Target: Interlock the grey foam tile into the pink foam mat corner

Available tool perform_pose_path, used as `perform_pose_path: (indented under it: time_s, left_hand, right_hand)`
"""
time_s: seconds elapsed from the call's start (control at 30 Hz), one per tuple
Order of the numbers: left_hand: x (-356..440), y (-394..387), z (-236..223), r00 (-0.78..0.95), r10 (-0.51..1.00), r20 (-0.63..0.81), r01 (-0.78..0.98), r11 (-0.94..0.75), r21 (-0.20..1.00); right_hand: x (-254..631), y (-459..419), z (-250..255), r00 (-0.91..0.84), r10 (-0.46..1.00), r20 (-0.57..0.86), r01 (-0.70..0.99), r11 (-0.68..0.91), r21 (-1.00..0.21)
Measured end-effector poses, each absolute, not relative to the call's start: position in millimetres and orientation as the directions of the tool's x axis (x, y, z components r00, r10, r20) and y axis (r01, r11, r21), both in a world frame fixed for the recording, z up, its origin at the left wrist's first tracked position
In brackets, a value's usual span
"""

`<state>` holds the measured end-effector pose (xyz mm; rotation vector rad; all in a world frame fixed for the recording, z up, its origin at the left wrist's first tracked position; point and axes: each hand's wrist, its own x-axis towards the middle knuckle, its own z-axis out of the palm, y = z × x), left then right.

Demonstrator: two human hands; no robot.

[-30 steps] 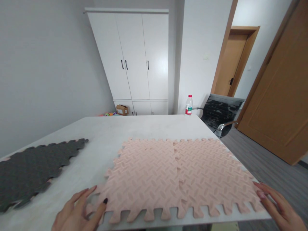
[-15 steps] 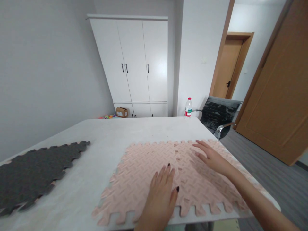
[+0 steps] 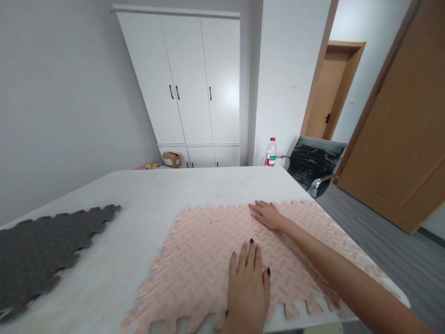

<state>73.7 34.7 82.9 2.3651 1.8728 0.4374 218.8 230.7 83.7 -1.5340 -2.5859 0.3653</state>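
Head: mat [image 3: 194, 260] beneath left grip [image 3: 248, 278]

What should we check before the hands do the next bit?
1. Left hand open, palm down on the pink mat: ok.
2. Right hand open, palm down farther up the mat: ok.
3. Dark mat apart from the pink one, with bare table between: ok.
4. Bottle standing up, red cap on, away from the hands: ok.
5. Pink mat's middle join snug all the way: cannot tell, because the hands cover parts of it.
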Motion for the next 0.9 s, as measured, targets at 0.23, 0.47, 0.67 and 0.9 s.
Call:
perform_pose_path:
  time_s: [0.23, 0.47, 0.67, 0.9]
  left_hand:
    - [72, 37, 77, 0.232, 0.954, 0.190, 0.924, -0.277, 0.265]
    - [58, 39, 89, 0.340, 0.936, 0.092, 0.896, -0.352, 0.272]
    - [57, 42, 86, 0.347, 0.933, 0.095, 0.897, -0.359, 0.256]
    - [65, 36, 89, 0.302, 0.945, 0.128, 0.909, -0.326, 0.260]
  right_hand:
    - [217, 223, 90, -0.495, 0.865, -0.081, 0.854, 0.468, -0.227]
    - [224, 230, 101, -0.569, 0.782, -0.255, 0.820, 0.512, -0.256]
    - [221, 225, 104, -0.555, 0.805, -0.212, 0.831, 0.522, -0.192]
    - [222, 217, 104, -0.521, 0.835, -0.174, 0.851, 0.493, -0.181]
